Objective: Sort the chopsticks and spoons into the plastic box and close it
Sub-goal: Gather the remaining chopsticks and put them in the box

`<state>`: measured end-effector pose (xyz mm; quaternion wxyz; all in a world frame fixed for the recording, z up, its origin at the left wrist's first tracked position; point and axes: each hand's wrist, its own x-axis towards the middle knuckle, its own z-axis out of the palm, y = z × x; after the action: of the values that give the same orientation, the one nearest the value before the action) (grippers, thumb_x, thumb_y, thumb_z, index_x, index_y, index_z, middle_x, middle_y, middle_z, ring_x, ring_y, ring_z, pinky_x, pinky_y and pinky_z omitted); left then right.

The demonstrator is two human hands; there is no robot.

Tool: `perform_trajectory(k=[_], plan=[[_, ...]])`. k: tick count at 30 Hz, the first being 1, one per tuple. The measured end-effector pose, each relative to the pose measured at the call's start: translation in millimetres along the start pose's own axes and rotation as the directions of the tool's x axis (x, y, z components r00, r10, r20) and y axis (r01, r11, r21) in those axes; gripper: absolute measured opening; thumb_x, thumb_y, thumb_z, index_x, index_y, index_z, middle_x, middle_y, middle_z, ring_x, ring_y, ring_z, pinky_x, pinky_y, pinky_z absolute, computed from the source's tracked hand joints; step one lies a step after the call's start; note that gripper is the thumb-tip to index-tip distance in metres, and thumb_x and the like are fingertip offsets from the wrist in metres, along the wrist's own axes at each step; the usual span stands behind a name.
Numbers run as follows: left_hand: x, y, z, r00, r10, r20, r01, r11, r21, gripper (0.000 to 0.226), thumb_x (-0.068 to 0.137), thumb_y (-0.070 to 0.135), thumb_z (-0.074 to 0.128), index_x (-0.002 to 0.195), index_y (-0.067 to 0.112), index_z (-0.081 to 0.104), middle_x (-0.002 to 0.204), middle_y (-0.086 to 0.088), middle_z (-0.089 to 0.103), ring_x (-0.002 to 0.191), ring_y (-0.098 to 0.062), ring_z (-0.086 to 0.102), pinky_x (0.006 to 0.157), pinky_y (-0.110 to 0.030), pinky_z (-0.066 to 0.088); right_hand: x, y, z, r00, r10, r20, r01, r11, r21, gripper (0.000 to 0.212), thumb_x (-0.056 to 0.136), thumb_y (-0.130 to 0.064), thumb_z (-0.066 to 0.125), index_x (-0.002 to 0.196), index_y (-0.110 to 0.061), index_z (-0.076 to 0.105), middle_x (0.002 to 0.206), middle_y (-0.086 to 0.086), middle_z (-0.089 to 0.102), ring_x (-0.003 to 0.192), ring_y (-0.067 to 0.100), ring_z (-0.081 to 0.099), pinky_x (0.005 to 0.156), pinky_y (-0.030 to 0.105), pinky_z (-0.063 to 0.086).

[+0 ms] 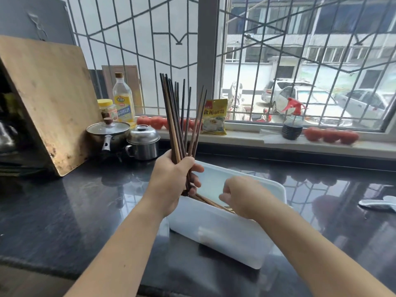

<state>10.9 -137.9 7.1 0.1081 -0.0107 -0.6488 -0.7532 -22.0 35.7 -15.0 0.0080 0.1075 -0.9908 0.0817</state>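
A dark, glossy stone desk (pixel 70 202) fills the lower part of the view and reflects the window. Behind its far edge runs a light windowsill (pixel 246 138), and above it a large window with a metal grille (pixel 150 39) looks onto parked cars and a building. At the far left corner of the desk a big wooden cutting board (pixel 47 99) leans upright. Beside it stand a pot with a glass lid (pixel 108 133) and a small steel pot (pixel 143 142). On the sill are a bottle of cooking wine (pixel 123 99), a yellow-lidded jar (pixel 107 109), a yellow packet (pixel 214 116), a spray bottle (pixel 293 121) and several tomatoes (pixel 331 135).

The white plastic box (pixel 214 230) stands open near the middle of the desk, closer to the near edge. The left hand (pixel 171 185) is over the left end of the box, its fingers closed around a bundle of dark chopsticks (pixel 177 116) that point upward and fan out. The right hand (pixel 242 196) reaches into the box, fingers curled; I cannot tell if they grip something. A few chopsticks in the box (pixel 211 203) lie just beside this hand. A white spoon (pixel 379 204) lies near the right edge of the desk, well apart from both hands.
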Motion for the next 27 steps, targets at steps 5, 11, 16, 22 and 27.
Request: perform_trajectory(k=[5, 11, 16, 22, 27], plan=[[1, -1, -2, 0.994, -0.004, 0.108, -0.006, 0.996, 0.094, 0.009, 0.103, 0.011, 0.057, 0.112, 0.009, 0.056, 0.084, -0.016, 0.075, 0.06, -0.027, 0.063, 0.047, -0.033, 0.047, -6, -1, -16, 0.904, 0.105, -0.415, 0.146, 0.836, 0.53, 0.021, 0.103, -0.028, 0.05, 0.095, -0.022, 0.069, 0.082, -0.007, 0.066, 0.07, 0.015, 0.061, 0.063, 0.032, 0.048], [-4, 4, -4, 0.951, -0.006, 0.311, -0.067, 0.972, 0.226, 0.014, 0.102, 0.009, 0.059, 0.115, 0.013, 0.06, 0.088, -0.016, 0.076, 0.063, -0.028, 0.066, 0.052, -0.035, 0.05, -15, -9, -26, 0.945, -0.072, -0.318, 0.302, 0.561, 0.771, 0.017, 0.105, -0.025, 0.051, 0.113, -0.017, 0.064, 0.092, 0.0, 0.068, 0.057, 0.016, 0.064, 0.055, 0.033, 0.056], [-5, 6, -4, 0.938, -0.019, 0.346, -0.065, 0.971, 0.229, 0.012, 0.104, 0.01, 0.057, 0.115, 0.011, 0.059, 0.089, -0.014, 0.077, 0.065, -0.029, 0.071, 0.054, -0.033, 0.054, -19, -7, -29, 0.884, -0.021, -0.466, 0.421, 0.469, 0.777, 0.017, 0.102, -0.012, 0.055, 0.088, -0.009, 0.064, 0.077, 0.006, 0.068, 0.06, 0.019, 0.063, 0.055, 0.031, 0.052], [-1, 1, -5, 0.988, 0.034, 0.15, -0.047, 0.995, 0.087, 0.009, 0.104, 0.009, 0.054, 0.111, 0.005, 0.05, 0.078, -0.015, 0.073, 0.048, -0.027, 0.06, 0.047, -0.034, 0.048, -21, 5, -38, 0.654, 0.465, -0.597, 0.507, 0.316, 0.802, 0.022, 0.107, -0.019, 0.041, 0.089, -0.019, 0.053, 0.071, 0.009, 0.064, 0.057, 0.023, 0.059, 0.055, 0.034, 0.05], [1, -2, -4, 0.999, 0.044, -0.014, -0.045, 0.998, -0.035, 0.007, 0.104, 0.01, 0.052, 0.11, 0.006, 0.05, 0.071, -0.01, 0.066, 0.043, -0.023, 0.05, 0.042, -0.031, 0.043, -9, 6, -21, 0.808, 0.131, -0.574, 0.261, 0.795, 0.548, 0.019, 0.105, -0.029, 0.05, 0.093, -0.019, 0.06, 0.07, -0.003, 0.059, 0.061, 0.016, 0.053, 0.056, 0.035, 0.043]])
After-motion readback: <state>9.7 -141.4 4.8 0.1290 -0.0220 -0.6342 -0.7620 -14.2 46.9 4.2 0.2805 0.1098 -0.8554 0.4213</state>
